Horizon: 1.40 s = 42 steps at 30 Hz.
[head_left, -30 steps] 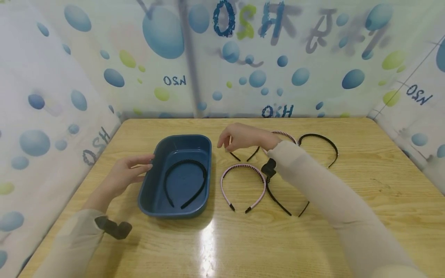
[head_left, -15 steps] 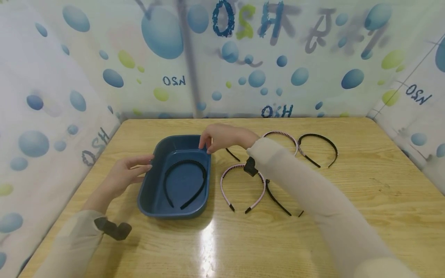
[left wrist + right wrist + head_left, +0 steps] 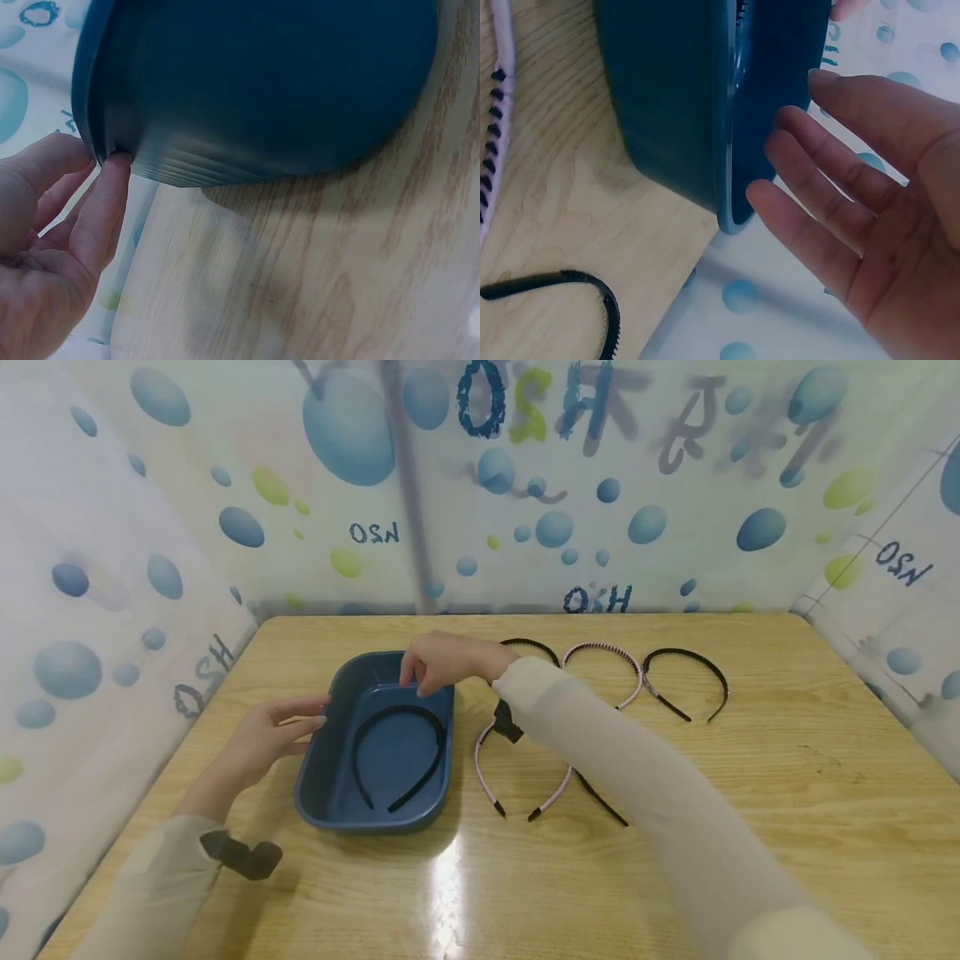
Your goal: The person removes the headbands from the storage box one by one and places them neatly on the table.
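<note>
My left hand (image 3: 266,739) is at the left side of the blue plastic tub (image 3: 322,818), its fingertips touching the outer wall just under the rim in the left wrist view. A black headband (image 3: 439,743) lies flat inside the tub. Above the tub's far right corner is my right hand (image 3: 442,660), palm down and fingers loosely bent. The right wrist view shows nothing between those fingers. Under the right forearm lies a pink headband (image 3: 482,764) with black toothed lining, partly hidden. A black headband (image 3: 600,797) beside it is mostly covered by the sleeve.
Farther back lie a black headband (image 3: 532,643), partly behind the right arm, a pink headband (image 3: 600,646) and another black headband (image 3: 693,662). All rest on the wooden table (image 3: 810,793). A patterned curtain (image 3: 660,560) stands behind the table's far edge.
My right hand has moved left, from beside the tub to above its far right corner. Its sleeve now covers more of the front headbands and less of the back ones. My left hand stays put.
</note>
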Motion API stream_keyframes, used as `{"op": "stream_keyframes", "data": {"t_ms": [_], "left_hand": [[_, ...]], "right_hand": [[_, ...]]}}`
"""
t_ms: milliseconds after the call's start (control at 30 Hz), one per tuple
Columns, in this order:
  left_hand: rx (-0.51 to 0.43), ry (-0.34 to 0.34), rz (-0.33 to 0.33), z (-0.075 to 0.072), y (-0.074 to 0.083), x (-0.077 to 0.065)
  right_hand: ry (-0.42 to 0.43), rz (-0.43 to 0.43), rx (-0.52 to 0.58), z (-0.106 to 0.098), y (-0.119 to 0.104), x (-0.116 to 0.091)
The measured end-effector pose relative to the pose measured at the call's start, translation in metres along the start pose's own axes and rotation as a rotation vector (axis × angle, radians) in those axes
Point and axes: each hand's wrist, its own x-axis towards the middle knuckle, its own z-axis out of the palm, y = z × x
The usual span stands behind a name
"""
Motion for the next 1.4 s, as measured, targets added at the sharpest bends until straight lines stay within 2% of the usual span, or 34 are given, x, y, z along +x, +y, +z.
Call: {"op": "stream_keyframes", "data": {"t_ms": [533,933,1133,1400], "left_hand": [[0.017,0.002,-0.006,0.0,0.0,0.0],[0.027,-0.001,-0.003,0.0,0.001,0.001],[-0.005,-0.008,-0.003,-0.001,0.001,0.002],[-0.017,0.006,0.013,0.001,-0.003,0.004]], "right_hand": [[-0.051,0.059,0.057,0.013,-0.007,0.026],[-0.07,0.125,0.043,0.01,-0.013,0.039],[-0.071,0.185,0.08,0.01,-0.016,0.044],[-0.062,0.202,0.107,0.012,-0.014,0.055]]}}
